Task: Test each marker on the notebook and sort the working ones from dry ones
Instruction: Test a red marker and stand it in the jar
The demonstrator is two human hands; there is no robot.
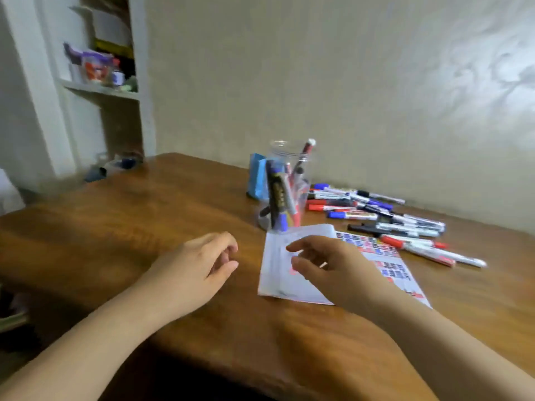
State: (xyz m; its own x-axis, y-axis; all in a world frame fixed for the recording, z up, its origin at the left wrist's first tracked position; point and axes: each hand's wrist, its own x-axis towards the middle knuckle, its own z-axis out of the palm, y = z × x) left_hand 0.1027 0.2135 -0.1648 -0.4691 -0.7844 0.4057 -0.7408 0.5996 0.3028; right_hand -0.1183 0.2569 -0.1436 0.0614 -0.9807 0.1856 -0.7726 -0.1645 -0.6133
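Between markers: no marker is held, so the next one likely has to be picked.
Left hand [199,264] is held just above the table [130,215], fingers loosely curled, holding nothing. Right hand [330,264] is poised over the notebook [275,273], fingers relaxed, nothing gripped. Markers [385,218] are piled right of the jar [285,186], which holds more.

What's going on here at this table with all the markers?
A person is sorting markers. Both hands are empty right now: the left hand hovers over the wooden table, the right hand over the open notebook. Some markers stand in a clear jar; a pile of loose markers lies to the jar's right near the wall.
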